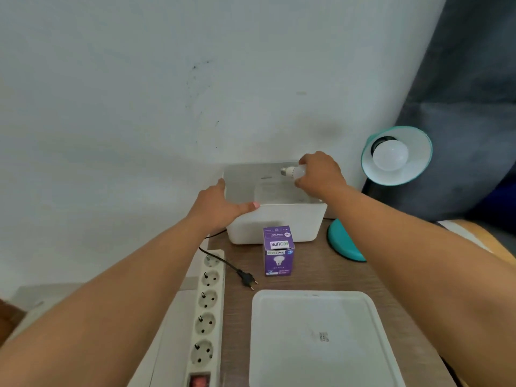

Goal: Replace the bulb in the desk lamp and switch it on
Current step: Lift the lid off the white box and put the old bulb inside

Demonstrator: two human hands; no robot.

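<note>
A teal desk lamp stands at the right; its shade faces me with a white bulb in the socket, unlit. Its round teal base rests on the wooden desk. My right hand holds a second white bulb sideways, metal screw cap pointing left, over the open white storage box. My left hand grips the box's left rim, thumb on its front edge. A purple bulb carton stands in front of the box. The lamp's black plug lies loose on the desk, not in a socket.
A white power strip with several empty sockets and a red switch runs along the desk's left edge. The box's white lid lies flat at the front. A pale wall is behind; a dark curtain hangs at the right.
</note>
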